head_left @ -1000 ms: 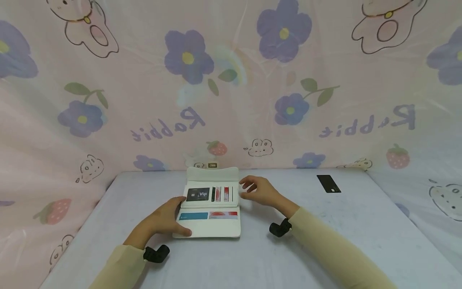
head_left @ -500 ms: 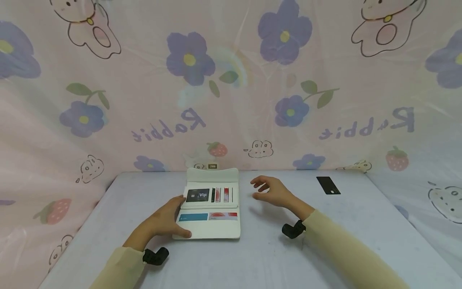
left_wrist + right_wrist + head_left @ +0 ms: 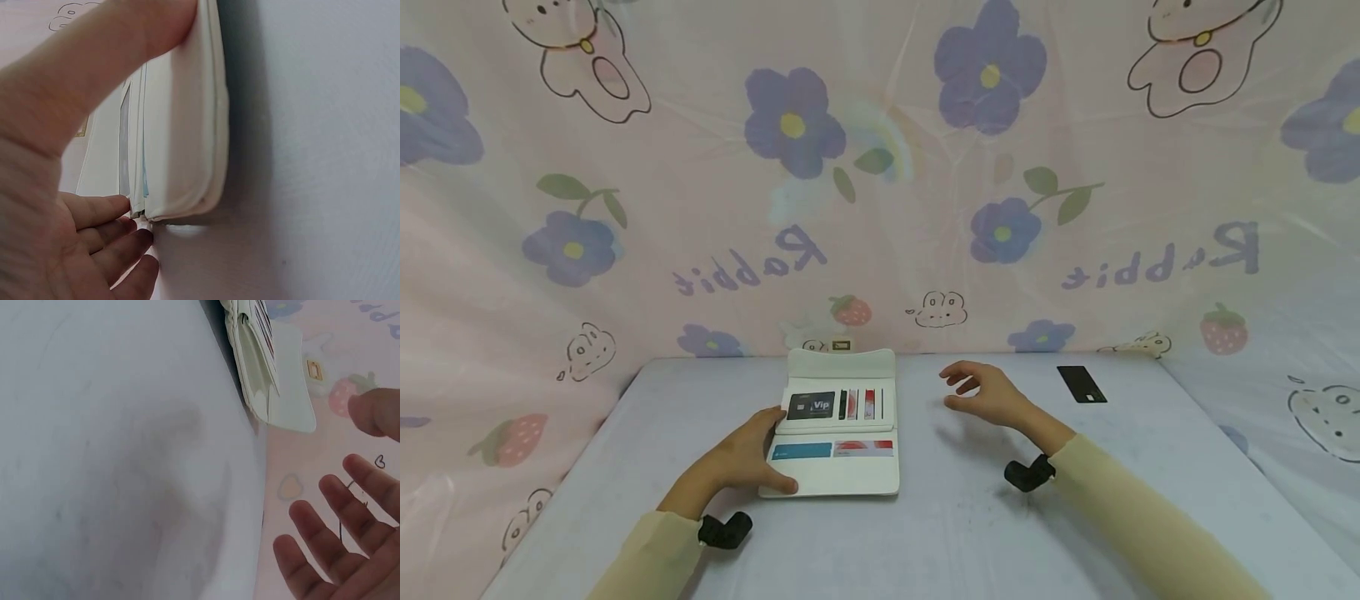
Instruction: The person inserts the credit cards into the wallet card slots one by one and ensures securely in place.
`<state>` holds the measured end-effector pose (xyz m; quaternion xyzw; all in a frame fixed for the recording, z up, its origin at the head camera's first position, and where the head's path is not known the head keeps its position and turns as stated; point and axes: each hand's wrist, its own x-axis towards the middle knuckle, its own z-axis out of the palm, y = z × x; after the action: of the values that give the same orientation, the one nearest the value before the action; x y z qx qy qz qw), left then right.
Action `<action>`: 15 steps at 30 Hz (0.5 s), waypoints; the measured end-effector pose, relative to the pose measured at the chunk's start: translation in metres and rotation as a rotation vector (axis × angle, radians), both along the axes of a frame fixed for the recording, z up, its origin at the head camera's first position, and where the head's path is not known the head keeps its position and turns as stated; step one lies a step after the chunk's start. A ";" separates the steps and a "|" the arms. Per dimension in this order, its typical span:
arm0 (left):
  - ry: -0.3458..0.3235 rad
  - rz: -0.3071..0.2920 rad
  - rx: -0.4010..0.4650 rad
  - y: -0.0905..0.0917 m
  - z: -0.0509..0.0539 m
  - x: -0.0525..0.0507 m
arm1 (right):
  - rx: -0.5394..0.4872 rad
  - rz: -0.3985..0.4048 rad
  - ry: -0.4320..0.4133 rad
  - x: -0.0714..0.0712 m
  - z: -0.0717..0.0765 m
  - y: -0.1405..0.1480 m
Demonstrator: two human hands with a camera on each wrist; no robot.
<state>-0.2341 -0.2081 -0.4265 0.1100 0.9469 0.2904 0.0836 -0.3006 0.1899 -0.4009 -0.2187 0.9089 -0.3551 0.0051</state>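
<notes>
An unfolded white wallet (image 3: 835,477) lies on the table, several cards in its slots. Among them are a dark "Vip" card (image 3: 810,405), a blue card (image 3: 802,451) and a red-and-white card (image 3: 864,448). My left hand (image 3: 739,454) holds the wallet's left edge, thumb (image 3: 125,31) over the lower panel and fingers against the side. To the right of the wallet, my right hand (image 3: 992,394) hovers over the table with loosely bent fingers and nothing in it. Farther right lies a loose black card (image 3: 1082,384).
A pale cloth covers the table (image 3: 865,550). Behind it hangs a pink curtain (image 3: 895,208) printed with flowers and rabbits. A small gold-coloured rectangle (image 3: 841,345) shows just behind the wallet's flap. Each wrist wears a black camera.
My right hand has moved away from the wallet's right edge, rightward toward the black card. The left hand and the wallet have stayed in place.
</notes>
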 end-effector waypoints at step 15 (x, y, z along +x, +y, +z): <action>0.001 0.015 0.008 -0.001 -0.003 -0.002 | 0.013 -0.018 0.022 0.001 0.005 0.033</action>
<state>-0.2365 -0.2090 -0.4294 0.1035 0.9465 0.2948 0.0803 -0.3000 0.2228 -0.3962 -0.2145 0.9131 -0.3468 -0.0069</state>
